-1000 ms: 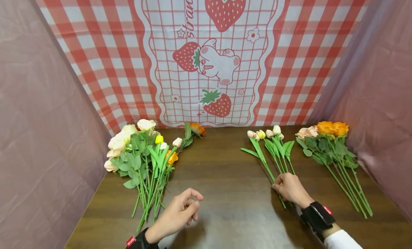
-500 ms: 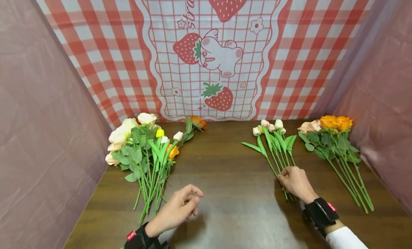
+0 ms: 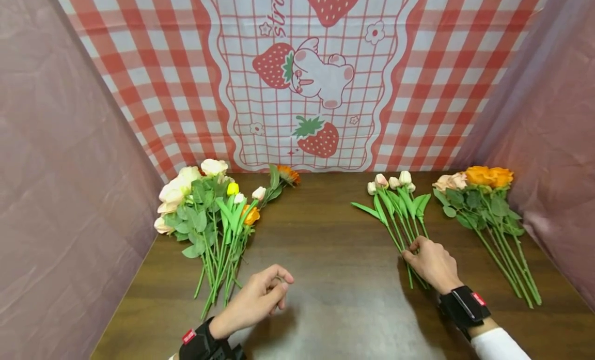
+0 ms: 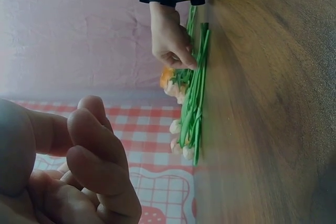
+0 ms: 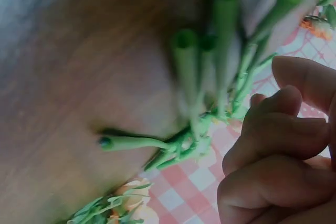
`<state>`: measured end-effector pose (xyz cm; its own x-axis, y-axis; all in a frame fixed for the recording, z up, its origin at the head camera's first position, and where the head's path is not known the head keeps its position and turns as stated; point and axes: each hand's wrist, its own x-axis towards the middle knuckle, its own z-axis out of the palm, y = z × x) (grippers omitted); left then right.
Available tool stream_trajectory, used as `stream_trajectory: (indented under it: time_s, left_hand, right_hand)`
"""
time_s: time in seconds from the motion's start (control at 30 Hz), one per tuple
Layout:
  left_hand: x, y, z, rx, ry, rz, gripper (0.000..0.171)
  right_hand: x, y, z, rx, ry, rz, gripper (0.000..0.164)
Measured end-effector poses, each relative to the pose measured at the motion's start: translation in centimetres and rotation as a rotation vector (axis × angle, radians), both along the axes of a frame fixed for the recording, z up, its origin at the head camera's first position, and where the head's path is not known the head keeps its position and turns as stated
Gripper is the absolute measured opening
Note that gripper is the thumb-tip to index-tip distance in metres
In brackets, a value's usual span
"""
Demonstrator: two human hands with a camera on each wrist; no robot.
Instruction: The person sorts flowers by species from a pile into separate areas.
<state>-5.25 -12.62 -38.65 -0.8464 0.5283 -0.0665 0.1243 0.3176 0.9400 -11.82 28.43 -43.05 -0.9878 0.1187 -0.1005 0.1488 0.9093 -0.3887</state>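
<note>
Several pale tulips (image 3: 406, 201) with green leaves and stems lie fanned on the right half of the table. My right hand (image 3: 434, 264) is over their lower stems, thumb and index finger apart. In the right wrist view its fingers (image 5: 268, 182) are loosely curled beside the stems (image 5: 224, 24), and no stem shows between them. Fingertip contact with the stems is hard to tell. My left hand (image 3: 255, 298) hovers above the table at front left, fingers loosely bent, with nothing in it. The left wrist view also shows those relaxed fingers (image 4: 100, 166).
On the left lies a mixed pile of cream roses (image 3: 173, 193), tulips and orange flowers. An orange flower (image 3: 288, 175) sticks out behind it. Orange and peach roses (image 3: 488, 177) lie at far right. A checked cloth (image 3: 186, 81) hangs at the table's (image 3: 325, 277) back.
My right hand has shifted the leftmost tulips rightward, closer to the other tulips, and then its thumb has parted from the fingers. The left hand stays nearly still.
</note>
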Motion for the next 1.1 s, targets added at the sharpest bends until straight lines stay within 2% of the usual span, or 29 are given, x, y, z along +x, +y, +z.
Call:
stream_trajectory:
  time_s: [0.23, 0.47, 0.57, 0.63, 0.73, 0.83, 0.9, 1.0, 1.1]
  left_hand:
    - [-0.3, -0.3, 0.1, -0.029, 0.002, 0.007, 0.016]
    - [-0.6, -0.6, -0.2, -0.141, 0.05, 0.041, 0.018]
    - [-0.7, -1.0, -0.4, -0.208, 0.087, 0.084, 0.018]
    - [-0.9, -1.3, -0.5, -0.281, 0.143, 0.133, 0.016]
    - [-1.5, -2.1, -0.6, -0.441, 0.295, 0.237, 0.012]
    - [-2.2, -3.4, -0.9, -0.612, 0.475, 0.37, 0.003]
    - [-2.8, -4.5, -1.2, -0.711, 0.547, 0.443, 0.005]
    - [-3.2, -6.0, -1.6, -0.838, 0.556, 0.497, 0.01]
    - [-3.5, -7.2, -1.9, -0.924, 0.474, 0.475, 0.016]
  right_hand:
    - [1.2, -1.6, 0.8, -0.043, 0.057, 0.051, 0.017]
    - [2.2, -3.7, 1.8, -0.083, 0.136, 0.1, 0.015]
    - [2.5, -4.4, 2.2, -0.092, 0.164, 0.118, 0.014]
    - [2.7, -4.7, 2.4, -0.096, 0.175, 0.129, 0.012]
    - [3.1, -5.1, 2.6, -0.11, 0.175, 0.142, 0.011]
    - [3.3, -5.3, 2.8, -0.121, 0.173, 0.148, 0.011]
    - [3.5, -5.4, 2.8, -0.125, 0.177, 0.148, 0.011]
    - [3.8, -5.5, 2.9, -0.126, 0.193, 0.147, 0.011]
    - [4.0, -5.7, 3.0, -0.125, 0.22, 0.152, 0.01]
